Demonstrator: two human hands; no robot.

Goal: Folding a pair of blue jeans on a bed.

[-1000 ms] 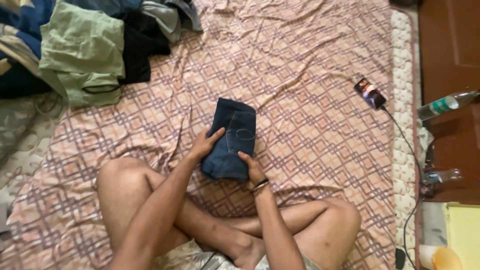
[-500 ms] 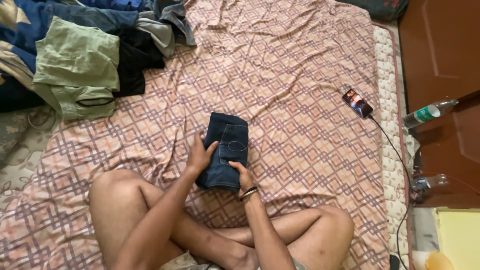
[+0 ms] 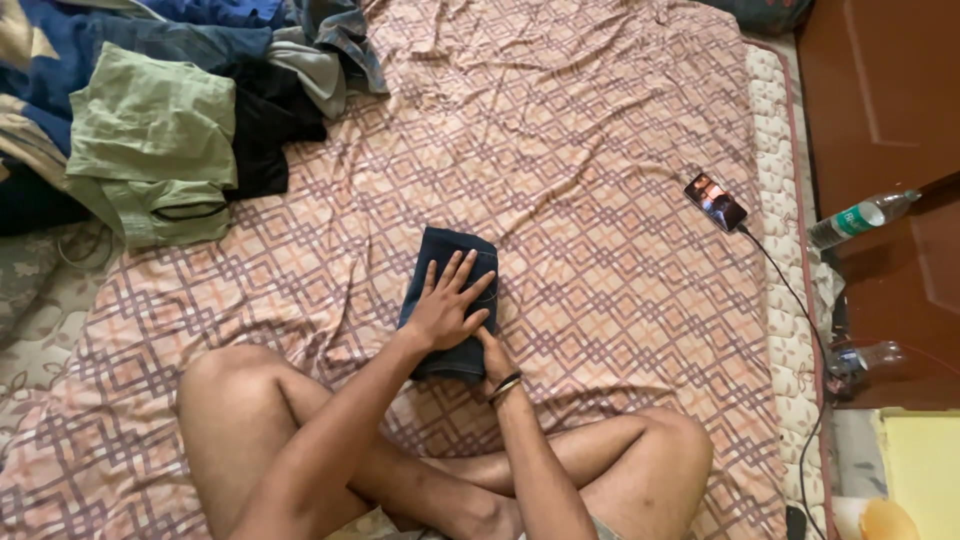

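A folded pair of dark blue jeans (image 3: pixel 452 246) lies on the patterned bedsheet (image 3: pixel 600 150) in front of my crossed legs. My left hand (image 3: pixel 448 305) rests flat on top of it, fingers spread and palm down. My right hand (image 3: pixel 490 352), with a dark bracelet at the wrist, grips the near right corner of the jeans; my left hand partly covers it.
A heap of clothes, with a pale green garment (image 3: pixel 150 130) on top, fills the far left. A phone (image 3: pixel 715 202) on a cable (image 3: pixel 790 290) lies at the right edge of the bed. Two plastic bottles (image 3: pixel 862 217) (image 3: pixel 865 358) lie on the floor by a brown door (image 3: pixel 880 80).
My left hand has moved from the left edge of the jeans onto the top and now lies flat with spread fingers. My right hand has stayed at the near corner.
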